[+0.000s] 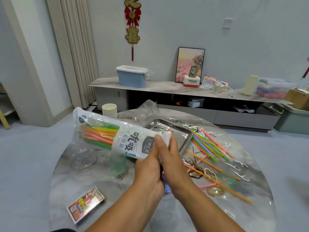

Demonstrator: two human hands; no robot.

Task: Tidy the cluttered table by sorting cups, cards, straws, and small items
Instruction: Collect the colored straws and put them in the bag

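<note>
Both hands hold up a white plastic straw bag (117, 136) with several coloured straws inside, above the round marble table (93, 185). My left hand (148, 166) grips the bag's near end from below. My right hand (172, 156) pinches the same end from the right. Loose coloured straws (209, 146) lie on the table right of a steel tray (180, 131). A stack of paper cups (109, 110) stands at the table's far edge. A card box (86, 205) lies at the near left.
Clear plastic cups (83, 159) and a green cup (117, 164) sit under the bag. White floss picks (237, 168), hair pins and clips litter the right side. A clear bag (148, 108) lies beyond the tray. A low cabinet with a blue bin (132, 77) stands behind.
</note>
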